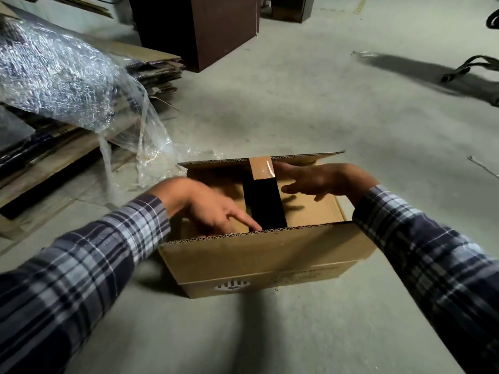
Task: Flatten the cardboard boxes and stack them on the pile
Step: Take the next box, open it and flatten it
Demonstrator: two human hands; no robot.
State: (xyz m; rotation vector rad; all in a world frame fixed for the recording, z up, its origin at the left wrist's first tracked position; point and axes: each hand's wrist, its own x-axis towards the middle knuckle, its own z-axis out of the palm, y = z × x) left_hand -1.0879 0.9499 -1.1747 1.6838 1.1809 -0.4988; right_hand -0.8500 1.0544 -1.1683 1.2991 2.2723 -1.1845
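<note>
A brown cardboard box (259, 260) stands on the concrete floor in front of me, its two long flaps raised and a dark gap between the inner flaps. Clear tape (261, 168) clings to the far flap. My left hand (208, 206) reaches inside on the left, fingers spread, fingertips near the gap. Over the right inner flap hovers my right hand (321, 182), fingers apart, holding nothing. A pile of flattened cardboard (159, 71) lies at the far left, partly hidden under plastic.
A roll of bubble wrap and loose clear plastic (59, 76) covers the left side. A dark brown cabinet (199, 28) stands behind. Black straps (469, 66) lie at the far right on the grey floor (324, 103).
</note>
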